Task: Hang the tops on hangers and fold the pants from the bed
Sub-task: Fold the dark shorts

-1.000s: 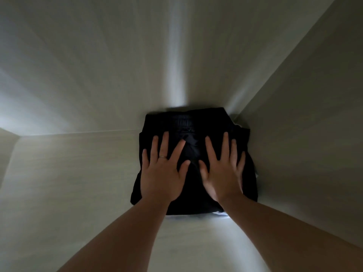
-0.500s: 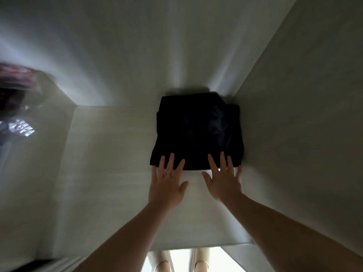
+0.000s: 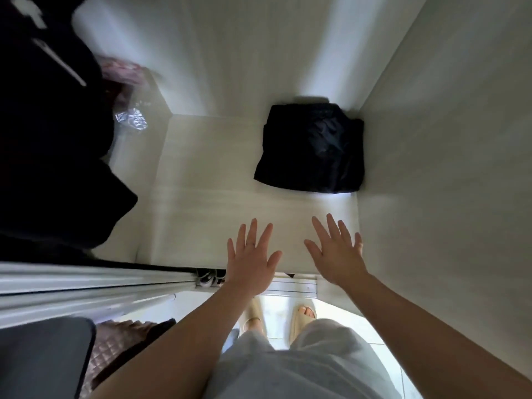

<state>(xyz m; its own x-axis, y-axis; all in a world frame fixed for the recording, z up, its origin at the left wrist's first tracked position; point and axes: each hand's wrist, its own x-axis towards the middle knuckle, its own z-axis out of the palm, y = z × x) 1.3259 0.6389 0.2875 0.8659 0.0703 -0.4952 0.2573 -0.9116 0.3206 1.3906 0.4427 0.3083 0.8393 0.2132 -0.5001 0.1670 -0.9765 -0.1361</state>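
A folded pair of black pants [image 3: 311,148] lies on the white wardrobe shelf [image 3: 201,197], pushed into the back right corner against the side wall. My left hand [image 3: 250,260] hovers near the shelf's front edge with its fingers spread, holding nothing. My right hand [image 3: 336,251] is beside it, also flat and spread, empty. Both hands are clear of the pants, well in front of them.
Dark garments [image 3: 51,125] hang at the left, with a pink item and clear plastic [image 3: 129,116] behind them. A sliding door track [image 3: 100,280] runs along the shelf front. A quilted pink item [image 3: 115,347] sits lower left. My feet in sandals stand on the pale floor [image 3: 276,315].
Both hands slid off the folded pants and drew back toward the shelf's front edge. The view pulled away, bringing the hanging clothes, door track and floor into sight.
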